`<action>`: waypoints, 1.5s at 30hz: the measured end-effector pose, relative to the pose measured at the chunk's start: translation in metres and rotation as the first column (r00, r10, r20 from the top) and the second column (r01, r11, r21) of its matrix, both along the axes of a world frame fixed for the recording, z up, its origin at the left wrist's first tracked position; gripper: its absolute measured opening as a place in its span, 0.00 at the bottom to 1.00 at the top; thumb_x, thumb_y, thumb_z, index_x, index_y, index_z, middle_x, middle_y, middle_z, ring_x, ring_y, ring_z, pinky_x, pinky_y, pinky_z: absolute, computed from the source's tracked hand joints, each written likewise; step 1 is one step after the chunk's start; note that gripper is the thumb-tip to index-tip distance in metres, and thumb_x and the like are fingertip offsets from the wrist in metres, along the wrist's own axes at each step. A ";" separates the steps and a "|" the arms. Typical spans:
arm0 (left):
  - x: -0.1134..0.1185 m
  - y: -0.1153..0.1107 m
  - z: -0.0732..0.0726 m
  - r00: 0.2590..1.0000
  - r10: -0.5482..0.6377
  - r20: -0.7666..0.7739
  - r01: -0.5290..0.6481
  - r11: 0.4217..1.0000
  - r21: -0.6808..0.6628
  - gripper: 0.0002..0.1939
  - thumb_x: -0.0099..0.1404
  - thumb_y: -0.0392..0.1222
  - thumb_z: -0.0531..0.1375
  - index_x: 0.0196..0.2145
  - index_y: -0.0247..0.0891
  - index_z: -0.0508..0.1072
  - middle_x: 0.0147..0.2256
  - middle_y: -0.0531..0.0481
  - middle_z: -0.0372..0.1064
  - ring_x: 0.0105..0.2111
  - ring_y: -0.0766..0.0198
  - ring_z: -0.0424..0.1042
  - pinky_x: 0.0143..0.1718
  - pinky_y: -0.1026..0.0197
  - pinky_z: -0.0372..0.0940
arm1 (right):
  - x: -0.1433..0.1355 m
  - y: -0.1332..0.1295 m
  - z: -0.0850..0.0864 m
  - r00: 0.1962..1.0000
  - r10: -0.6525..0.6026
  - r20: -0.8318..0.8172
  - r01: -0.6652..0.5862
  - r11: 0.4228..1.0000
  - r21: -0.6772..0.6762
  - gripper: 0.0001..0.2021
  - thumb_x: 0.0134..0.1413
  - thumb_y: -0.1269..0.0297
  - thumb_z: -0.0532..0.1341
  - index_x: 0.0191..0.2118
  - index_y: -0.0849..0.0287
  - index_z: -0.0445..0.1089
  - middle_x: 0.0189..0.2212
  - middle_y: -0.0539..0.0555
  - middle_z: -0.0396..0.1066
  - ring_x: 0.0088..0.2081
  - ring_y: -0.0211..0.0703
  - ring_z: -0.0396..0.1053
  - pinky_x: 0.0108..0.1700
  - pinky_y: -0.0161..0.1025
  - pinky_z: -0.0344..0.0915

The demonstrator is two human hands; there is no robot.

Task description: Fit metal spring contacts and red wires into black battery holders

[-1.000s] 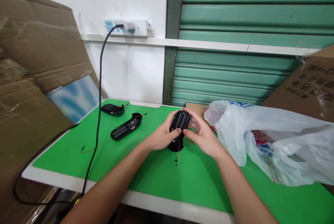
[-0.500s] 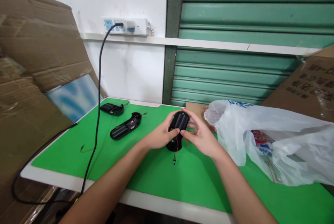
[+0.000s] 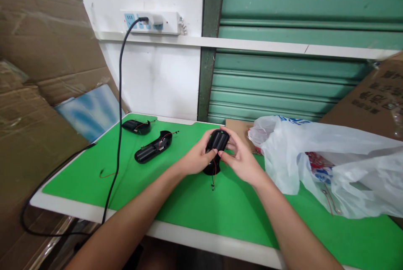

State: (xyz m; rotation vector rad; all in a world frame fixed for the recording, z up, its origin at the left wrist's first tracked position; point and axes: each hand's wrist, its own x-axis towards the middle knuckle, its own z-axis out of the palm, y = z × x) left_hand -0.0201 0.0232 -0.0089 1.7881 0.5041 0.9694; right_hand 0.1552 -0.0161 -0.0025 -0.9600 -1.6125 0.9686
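A black plastic housing (image 3: 218,139) with a rounded top is held just over the green mat, thin red and black wires hanging from its lower part. My left hand (image 3: 199,155) grips its left side, thumb on the front. On the other side my right hand (image 3: 239,156) closes round it, its thumb near the wires. Both sets of fingers partly hide behind the housing. Two similar black housings with wires lie to the left, one (image 3: 153,149) nearer and one (image 3: 136,127) at the far corner.
A white plastic bag (image 3: 289,152) lies on the right of the green mat (image 3: 189,203). A black cable (image 3: 120,93) hangs from a power strip (image 3: 171,23) across the mat's left part. A loose wire (image 3: 108,175) lies there. Cardboard (image 3: 47,43) stands at the left.
The camera view has tilted and shifted slightly. Both hands still hold the housing, which shows a little less of its lower end.
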 end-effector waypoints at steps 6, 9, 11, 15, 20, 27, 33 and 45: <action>0.004 -0.003 0.000 0.999 0.046 0.002 -0.046 0.999 0.025 0.31 0.69 0.36 0.56 0.67 0.36 0.53 0.63 0.37 0.60 0.64 0.52 0.61 0.68 0.49 0.51 | -0.002 0.002 -0.002 1.000 -0.010 -0.024 0.011 1.000 0.005 0.33 0.57 0.66 0.61 0.67 0.53 0.53 0.65 0.59 0.57 0.56 0.38 0.70 0.55 0.34 0.73; 0.005 -0.004 0.000 0.997 0.076 0.011 -0.077 0.996 0.053 0.31 0.67 0.35 0.57 0.66 0.35 0.54 0.63 0.37 0.60 0.64 0.52 0.60 0.69 0.49 0.50 | -0.002 0.004 -0.004 1.000 -0.011 -0.022 0.012 1.000 0.016 0.33 0.57 0.65 0.61 0.67 0.54 0.53 0.65 0.59 0.57 0.56 0.38 0.70 0.55 0.34 0.73; 0.006 -0.005 0.000 0.996 0.094 -0.001 -0.094 0.993 0.070 0.31 0.67 0.35 0.56 0.66 0.35 0.54 0.62 0.36 0.60 0.64 0.52 0.60 0.69 0.49 0.50 | -0.003 0.005 -0.005 1.000 -0.009 -0.022 0.009 1.000 0.018 0.33 0.56 0.65 0.61 0.67 0.54 0.53 0.65 0.59 0.57 0.56 0.38 0.70 0.54 0.34 0.73; 0.006 -0.006 0.000 0.993 0.118 -0.027 -0.114 0.988 0.108 0.31 0.68 0.33 0.54 0.66 0.35 0.52 0.61 0.36 0.60 0.64 0.54 0.60 0.69 0.49 0.50 | -0.004 0.006 -0.007 0.999 0.000 -0.037 0.000 1.000 -0.010 0.33 0.56 0.64 0.61 0.67 0.53 0.52 0.65 0.59 0.58 0.57 0.38 0.70 0.51 0.32 0.74; 0.007 -0.007 -0.002 0.985 0.163 -0.051 -0.154 0.977 0.148 0.31 0.67 0.32 0.53 0.66 0.33 0.52 0.61 0.36 0.60 0.63 0.52 0.61 0.69 0.49 0.51 | -0.007 0.007 -0.009 0.997 0.001 -0.071 -0.004 0.999 -0.044 0.34 0.56 0.62 0.62 0.67 0.53 0.52 0.64 0.59 0.58 0.56 0.38 0.70 0.46 0.29 0.74; 0.004 -0.011 0.008 0.994 0.098 -0.057 -0.094 0.993 0.066 0.36 0.67 0.34 0.55 0.69 0.34 0.47 0.66 0.35 0.54 0.65 0.52 0.58 0.68 0.49 0.51 | 0.003 0.006 -0.003 0.999 0.026 -0.035 -0.028 0.998 -0.055 0.38 0.57 0.63 0.63 0.70 0.52 0.48 0.68 0.60 0.52 0.60 0.39 0.68 0.56 0.33 0.72; 0.000 -0.011 0.017 0.995 -0.074 0.068 0.089 0.963 -0.255 0.41 0.65 0.34 0.55 0.71 0.38 0.43 0.58 0.38 0.66 0.52 0.54 0.70 0.53 0.53 0.64 | 0.011 0.005 0.005 0.998 0.050 -0.048 -0.053 0.996 -0.075 0.41 0.57 0.59 0.66 0.72 0.52 0.49 0.68 0.61 0.53 0.59 0.43 0.69 0.57 0.39 0.72; 0.001 -0.011 0.016 0.990 -0.057 0.130 0.098 0.936 -0.339 0.42 0.67 0.43 0.62 0.71 0.41 0.46 0.55 0.38 0.69 0.47 0.57 0.72 0.50 0.56 0.64 | 0.012 0.003 0.010 0.989 0.054 -0.137 -0.075 0.986 -0.147 0.41 0.51 0.64 0.66 0.71 0.50 0.54 0.66 0.57 0.57 0.51 0.39 0.71 0.51 0.36 0.72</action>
